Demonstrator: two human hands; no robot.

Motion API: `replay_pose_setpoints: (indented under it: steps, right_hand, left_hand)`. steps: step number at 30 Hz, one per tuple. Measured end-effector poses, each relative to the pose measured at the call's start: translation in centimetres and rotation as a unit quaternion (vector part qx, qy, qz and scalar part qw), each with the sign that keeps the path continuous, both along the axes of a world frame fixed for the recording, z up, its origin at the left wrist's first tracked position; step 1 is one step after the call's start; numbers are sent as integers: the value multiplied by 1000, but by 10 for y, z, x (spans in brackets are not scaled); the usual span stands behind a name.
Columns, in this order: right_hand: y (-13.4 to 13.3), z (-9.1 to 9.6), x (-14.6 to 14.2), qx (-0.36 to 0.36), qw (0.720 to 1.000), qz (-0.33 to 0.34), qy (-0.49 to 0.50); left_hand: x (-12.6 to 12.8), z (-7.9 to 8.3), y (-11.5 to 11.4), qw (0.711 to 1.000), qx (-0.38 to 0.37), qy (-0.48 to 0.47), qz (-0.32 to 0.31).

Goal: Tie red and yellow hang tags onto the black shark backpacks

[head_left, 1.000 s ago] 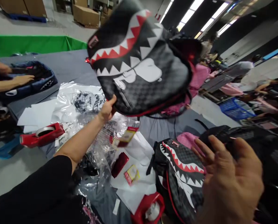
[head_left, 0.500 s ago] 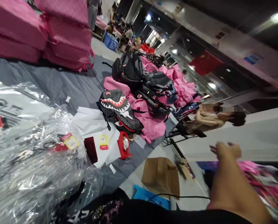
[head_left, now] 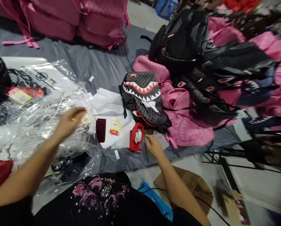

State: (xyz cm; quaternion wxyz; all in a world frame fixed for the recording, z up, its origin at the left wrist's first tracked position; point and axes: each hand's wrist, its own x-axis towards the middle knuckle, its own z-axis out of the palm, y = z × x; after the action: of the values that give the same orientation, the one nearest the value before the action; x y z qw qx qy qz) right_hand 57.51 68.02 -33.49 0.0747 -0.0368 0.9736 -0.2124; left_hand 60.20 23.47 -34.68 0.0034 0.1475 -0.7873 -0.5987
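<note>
My left hand [head_left: 69, 123] is over the clear plastic bags [head_left: 48, 138], its fingers stretched out and slightly blurred. Its fingertips are at a red and yellow tag [head_left: 86, 118]; whether they touch it is unclear. My right hand [head_left: 155, 147] is beside a red tape dispenser [head_left: 132, 139] holding a white roll. Its blurred fingers are by a small brown piece [head_left: 149, 131]. Just beyond lies a black checkered backpack [head_left: 146, 94] with a shark mouth. White sheets [head_left: 107, 102], a dark red packet [head_left: 100, 130] and yellow tags [head_left: 115, 127] lie between my hands.
Pink bags [head_left: 102, 22] stand along the far left on the grey cloth [head_left: 107, 66]. Black backpacks [head_left: 181, 37] and pink ones [head_left: 192, 130] are heaped at the right. Below the table edge are a cardboard box [head_left: 189, 182] and a blue item [head_left: 158, 201].
My view has swung down toward the table. My right hand, earlier stretched out at the far right, is now beside the tape dispenser. My left hand has come into view over the plastic bags.
</note>
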Motion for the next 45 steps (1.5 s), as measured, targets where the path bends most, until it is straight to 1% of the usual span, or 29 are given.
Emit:
replay_pose_setpoints:
  steps: [1,3,5,6,8,10,13,15,16,20,22,24,27,29,31,33,37,41,43,45]
  right_hand:
    - [-8,-12,4,-19,998,49,-27]
    - [-12,-25,13,-54,988,125,-66]
    - [-4,-32,19,-80,979,165,-89]
    - [4,-35,20,-82,976,175,-95]
    - [18,-41,17,-74,973,194,-98]
    - [26,-48,13,-62,966,230,-96]
    - [24,-55,12,-61,951,286,-104]
    - [18,-56,16,-54,945,304,-110]
    - [14,-55,18,-43,943,310,-108]
    - [-11,-52,27,50,932,346,-99]
    - [-30,-55,29,81,921,367,-105]
    - [-52,-62,31,90,913,380,-116]
    - [-85,-77,29,107,911,378,-128]
    - [-101,-87,25,121,913,370,-122]
    - [-111,-95,19,136,916,364,-104]
    - [-113,-102,12,154,916,358,-91]
    - [-102,-110,4,187,921,331,-90]
    - [-97,-111,2,205,926,309,-76]
    - [-97,-110,1,210,922,318,-72]
    - [-95,-109,0,209,920,326,-63]
  left_hand:
    - [7,1,24,999,-22,-31,-37]
    - [20,-6,75,985,-72,-110,-111]
    - [33,-20,121,970,-132,-165,-120]
    - [40,-28,139,965,-158,-180,-110]
    - [54,-41,168,958,-192,-194,-89]
    - [65,-51,189,951,-217,-205,-80]
    - [76,-63,211,943,-251,-212,-54]
    - [82,-71,217,938,-269,-219,-20]
    - [85,-75,216,934,-276,-225,5]
    - [95,-87,196,915,-296,-254,105]
    - [97,-91,185,912,-302,-248,125]
    - [98,-93,178,918,-303,-229,111]
    - [98,-98,176,930,-293,-213,63]
    - [99,-102,176,925,-298,-231,43]
    - [100,-105,176,915,-311,-255,37]
    - [101,-107,174,908,-320,-267,34]
    - [98,-109,169,908,-328,-257,43]
    - [89,-111,172,918,-310,-240,63]
    - [89,-101,178,935,-275,-216,56]
    - [101,-81,183,963,-225,-141,46]
